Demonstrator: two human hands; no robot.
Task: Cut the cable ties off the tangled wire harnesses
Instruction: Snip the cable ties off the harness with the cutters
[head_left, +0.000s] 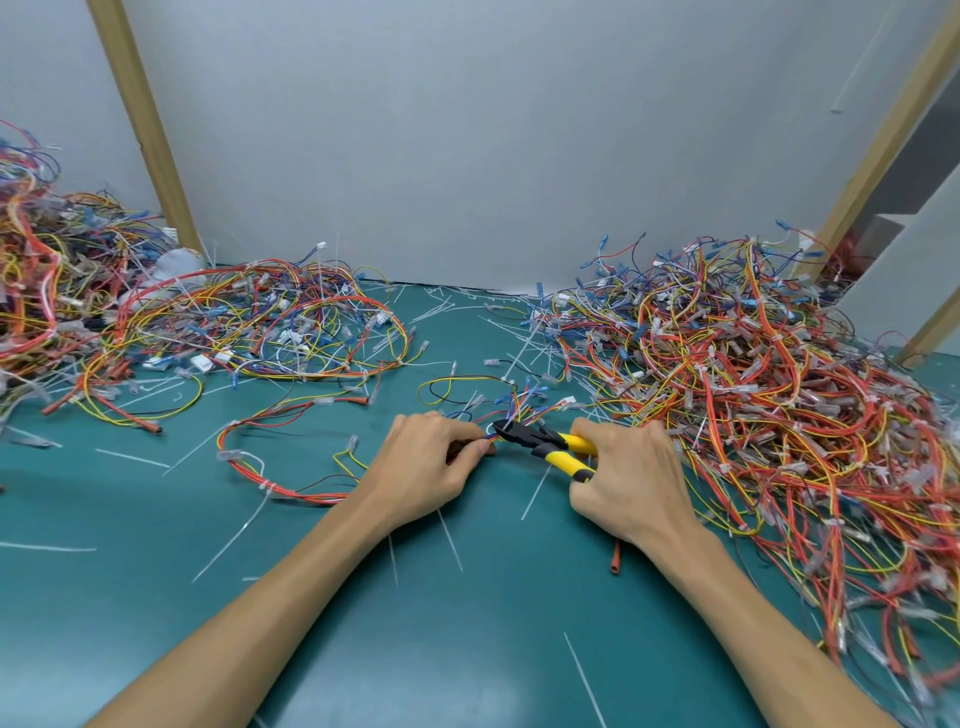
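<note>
A loose wire harness (291, 457) of red, yellow and black wires lies on the green table (467, 623) in the middle. My left hand (431, 462) pinches a bundle of its wires near the blue connectors. My right hand (628, 478) grips the yellow handles of black-jawed cutters (540, 441). The jaws point left and sit at the bundle right beside my left fingertips. The cable tie at the jaws is too small to make out.
A big tangled heap of harnesses (753, 395) fills the right side. Another heap (156, 322) spreads over the back left. Cut white cable ties (535, 493) lie scattered over the table. A grey wall with wooden posts stands behind.
</note>
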